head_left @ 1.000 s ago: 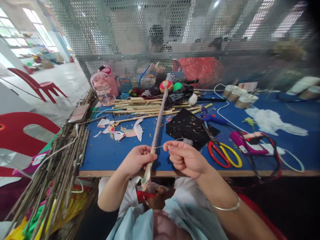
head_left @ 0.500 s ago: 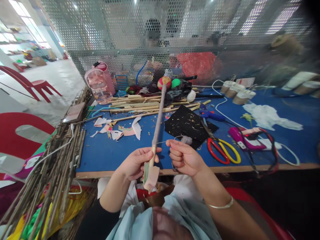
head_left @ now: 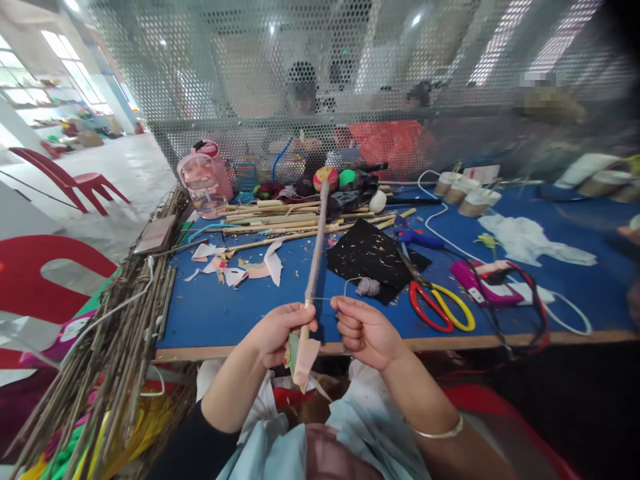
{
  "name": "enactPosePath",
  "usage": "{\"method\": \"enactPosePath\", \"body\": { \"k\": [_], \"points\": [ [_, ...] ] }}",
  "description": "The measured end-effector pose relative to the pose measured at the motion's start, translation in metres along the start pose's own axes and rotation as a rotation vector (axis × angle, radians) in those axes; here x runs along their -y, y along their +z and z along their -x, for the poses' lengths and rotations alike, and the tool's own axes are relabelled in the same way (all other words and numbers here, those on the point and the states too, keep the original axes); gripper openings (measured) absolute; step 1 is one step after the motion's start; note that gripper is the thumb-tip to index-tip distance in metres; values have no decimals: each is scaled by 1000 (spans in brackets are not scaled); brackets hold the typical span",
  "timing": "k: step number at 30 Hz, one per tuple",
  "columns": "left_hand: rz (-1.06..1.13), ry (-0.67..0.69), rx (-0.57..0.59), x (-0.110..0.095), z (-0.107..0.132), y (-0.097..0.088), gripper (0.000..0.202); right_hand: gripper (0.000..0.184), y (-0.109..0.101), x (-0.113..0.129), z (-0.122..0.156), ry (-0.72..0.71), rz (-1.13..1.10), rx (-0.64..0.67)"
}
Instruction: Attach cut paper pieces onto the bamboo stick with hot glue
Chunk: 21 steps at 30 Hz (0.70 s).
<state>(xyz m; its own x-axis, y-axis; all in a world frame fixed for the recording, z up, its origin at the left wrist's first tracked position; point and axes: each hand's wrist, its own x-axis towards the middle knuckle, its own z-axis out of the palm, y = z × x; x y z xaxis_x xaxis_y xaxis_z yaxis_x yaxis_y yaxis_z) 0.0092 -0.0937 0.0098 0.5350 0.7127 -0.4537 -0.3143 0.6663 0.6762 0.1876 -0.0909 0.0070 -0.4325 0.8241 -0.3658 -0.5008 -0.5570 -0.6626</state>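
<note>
My left hand (head_left: 277, 329) is closed around the lower end of a long thin stick (head_left: 316, 248) that points away from me, with a colourful ball (head_left: 325, 177) at its far tip. A pink and green paper strip (head_left: 301, 355) hangs from the stick below my fingers. My right hand (head_left: 363, 329) pinches a thin thread (head_left: 323, 299) stretched taut to the stick just above my left thumb. The thread leads back to a small grey bundle of thread (head_left: 368, 287) on the blue table (head_left: 210, 313).
Red and yellow scissors (head_left: 440, 306) lie right of my hands beside a black cloth (head_left: 373, 257). Bamboo sticks (head_left: 280, 220), paper scraps (head_left: 240, 265), a pink jug (head_left: 204, 179) and a pink glue gun (head_left: 480, 280) sit further back. Stick bundles (head_left: 100, 360) lean at the left. People sit behind the mesh screen (head_left: 350, 80).
The stick has turned in my left hand, so the paper strip now hangs flat below my fingers. My right hand has kept the thread taut and shifted slightly nearer.
</note>
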Motion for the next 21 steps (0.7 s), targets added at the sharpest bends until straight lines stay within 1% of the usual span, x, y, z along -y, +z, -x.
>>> {"method": "enactPosePath", "body": {
  "k": [3, 5, 8, 11, 15, 19, 21],
  "points": [
    [36, 25, 13, 1, 1, -2, 22, 24, -1, 0, 0, 2, 25, 20],
    [62, 29, 24, 3, 3, -3, 23, 27, -1, -1, 0, -1, 59, 20],
    [83, 32, 49, 4, 5, -3, 28, 30, 0, -3, 0, -19, 114, -8],
    [105, 56, 65, 3, 8, 0, 26, 33, 3, -5, 0, -30, 169, -40],
    [140, 99, 46, 0, 14, 6, 20, 34, 8, -8, -1, -43, 219, -68],
    [159, 98, 51, -2, 19, 10, 19, 35, 12, -9, -4, -56, 262, -80],
    [158, 94, 15, -3, 20, 11, 19, 35, 14, -9, -5, -52, 287, -89]
  ]
}}
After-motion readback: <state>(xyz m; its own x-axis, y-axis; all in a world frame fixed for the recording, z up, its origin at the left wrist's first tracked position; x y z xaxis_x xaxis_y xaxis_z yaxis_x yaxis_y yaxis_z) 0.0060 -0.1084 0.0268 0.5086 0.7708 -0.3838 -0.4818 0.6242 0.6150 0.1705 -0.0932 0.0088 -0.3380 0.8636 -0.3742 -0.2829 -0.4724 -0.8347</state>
